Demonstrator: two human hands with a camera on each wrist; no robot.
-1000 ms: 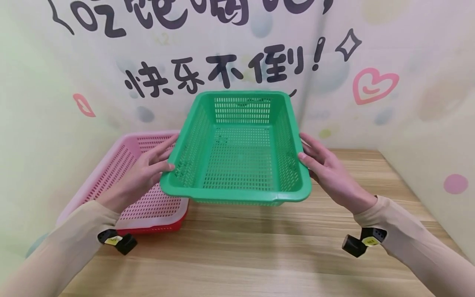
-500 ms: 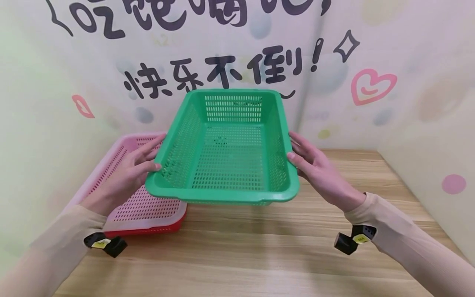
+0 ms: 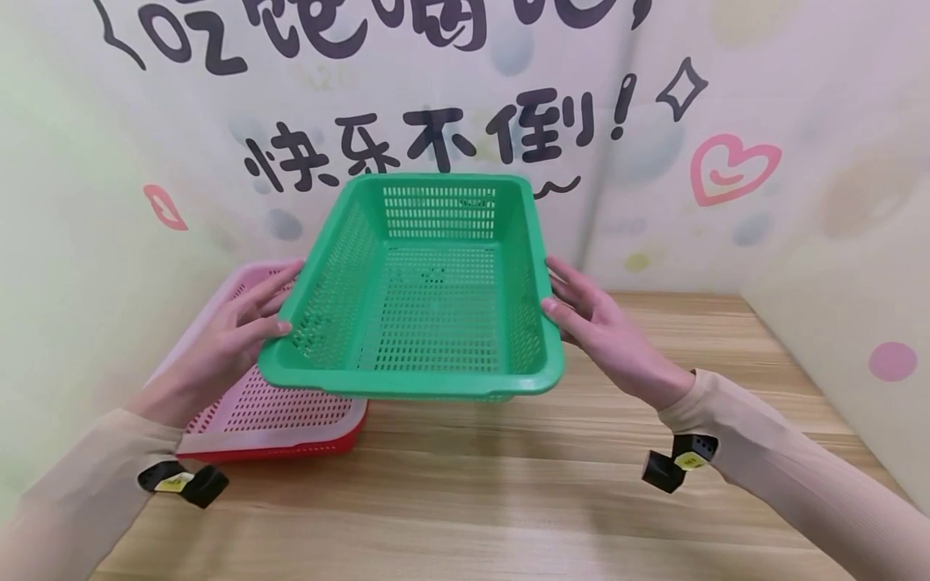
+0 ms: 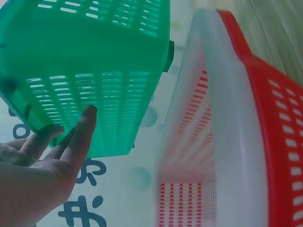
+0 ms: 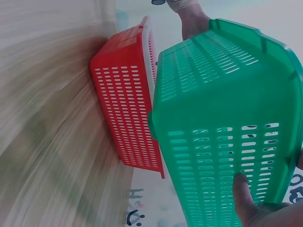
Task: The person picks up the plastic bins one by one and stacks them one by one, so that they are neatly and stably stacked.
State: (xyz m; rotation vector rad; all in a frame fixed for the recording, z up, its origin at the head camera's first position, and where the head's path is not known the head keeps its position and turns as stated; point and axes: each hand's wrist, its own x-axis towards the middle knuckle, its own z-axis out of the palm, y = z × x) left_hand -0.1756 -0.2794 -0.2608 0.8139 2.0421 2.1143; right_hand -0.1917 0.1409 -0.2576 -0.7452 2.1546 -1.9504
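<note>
A green plastic basket (image 3: 436,315), rectangular with slotted walls, is held up above the table, its inside facing me. My left hand (image 3: 231,335) grips its left side, thumb on the rim and fingers along the outer wall. At the opposite side my right hand (image 3: 603,331) holds it the same way; the right wrist view shows a finger against the slotted outer wall. Below and to the left, a pink basket (image 3: 291,411) sits nested in a red basket (image 3: 327,446) on the table. The green basket overlaps part of both in the head view.
The wood-grain table (image 3: 494,500) runs back to a printed wall sheet (image 3: 450,73) with dark lettering. Pale side walls (image 3: 857,242) stand at left and right. The pink and red baskets lie close to the left wall.
Both hands have carried the green basket leftward, so it covers more of the pink basket in the head view. The pink and red baskets stay where they were.
</note>
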